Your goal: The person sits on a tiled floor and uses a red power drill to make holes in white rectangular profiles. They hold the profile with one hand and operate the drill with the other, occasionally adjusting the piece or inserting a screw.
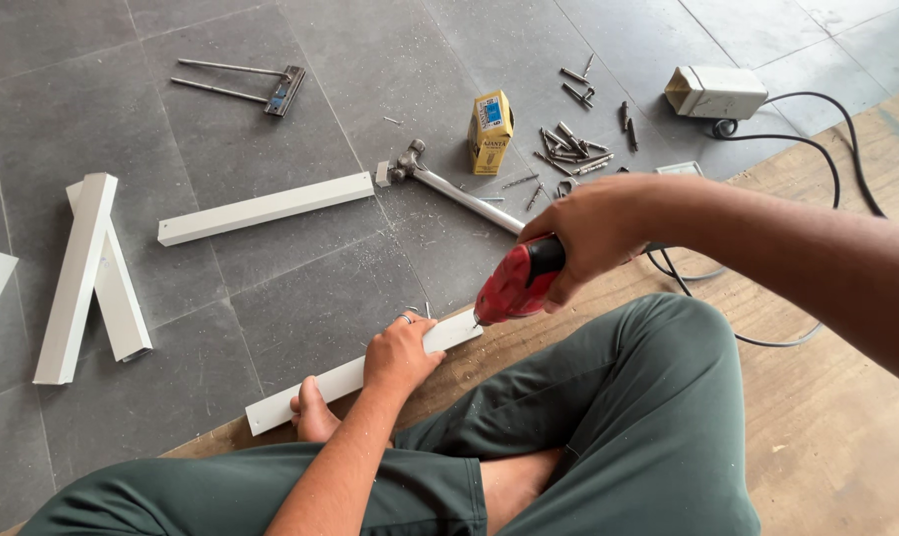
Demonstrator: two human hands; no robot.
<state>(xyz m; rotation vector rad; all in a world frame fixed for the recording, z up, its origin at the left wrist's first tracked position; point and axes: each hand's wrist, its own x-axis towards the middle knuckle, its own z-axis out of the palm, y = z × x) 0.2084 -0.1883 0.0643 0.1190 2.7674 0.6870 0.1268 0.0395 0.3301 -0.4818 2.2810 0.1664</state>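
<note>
Head view: right hand (593,230) grips red power drill (517,285), bit at end of white metal channel (350,377). Left hand (400,352) clamps channel against plywood board (827,417); foot (313,412) beside it. Screws (573,149), yellow box (490,131) on floor (271,288).

A yellow box (490,130) stands on the grey tile floor (271,288) beside scattered screws (573,147) and a hammer (449,187). 3 loose white bars (265,208) lie left. A white adapter (714,91) trails a black cable (827,149).
</note>
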